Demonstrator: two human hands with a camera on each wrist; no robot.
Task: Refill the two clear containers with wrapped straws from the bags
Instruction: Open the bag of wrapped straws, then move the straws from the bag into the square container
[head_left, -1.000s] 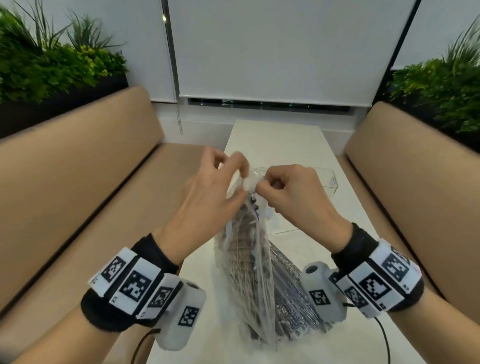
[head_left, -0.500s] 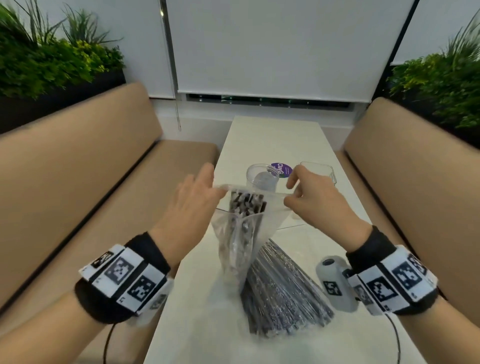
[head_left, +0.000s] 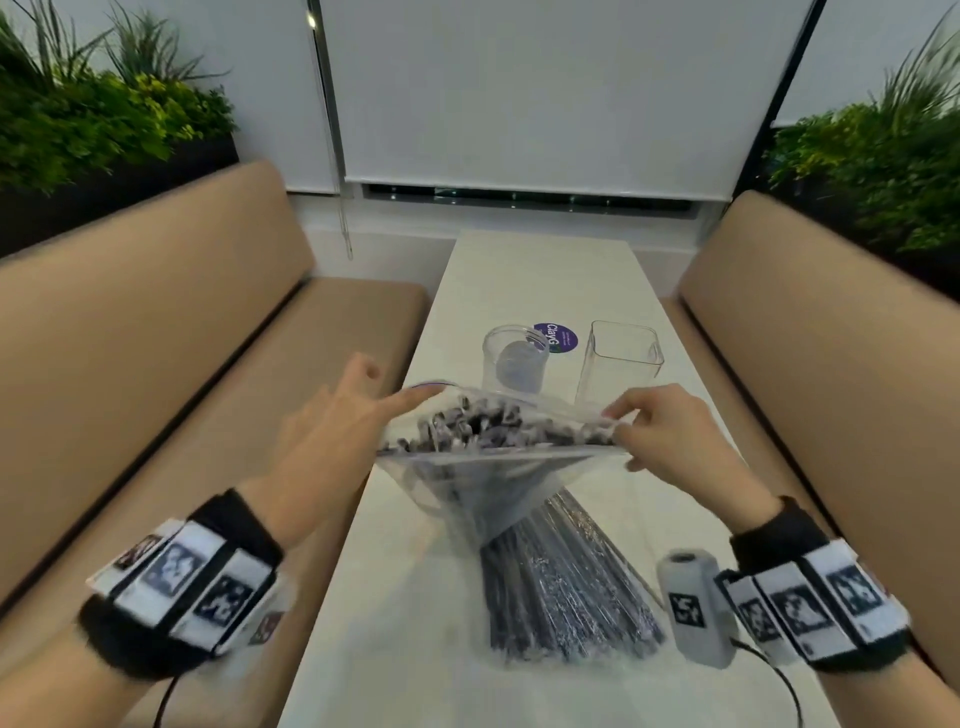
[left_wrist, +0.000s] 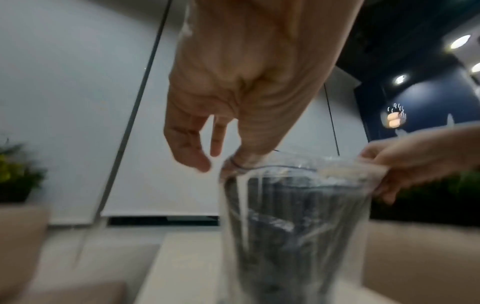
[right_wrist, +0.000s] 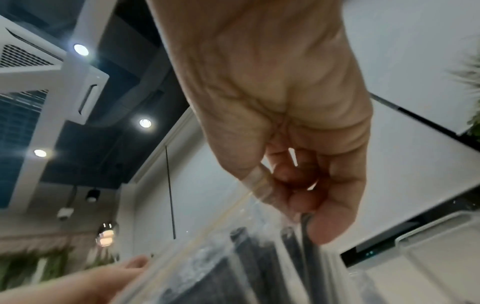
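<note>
Straws (head_left: 478, 423) bag (head_left: 498, 483) blocks round container (head_left: 514, 358), beside square container (head_left: 618, 364).

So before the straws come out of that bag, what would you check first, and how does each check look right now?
1. Bag mouth open: ok, pulled wide.
2. Both hands hold the mouth: ok, left hand and right hand pinch opposite edges.
3. Straws reachable: ok, ends show at the mouth.
4. Round container upright: ok.
5. Square container upright, empty: ok.
6. Free hand to pull straws: not ok, both busy.
</note>
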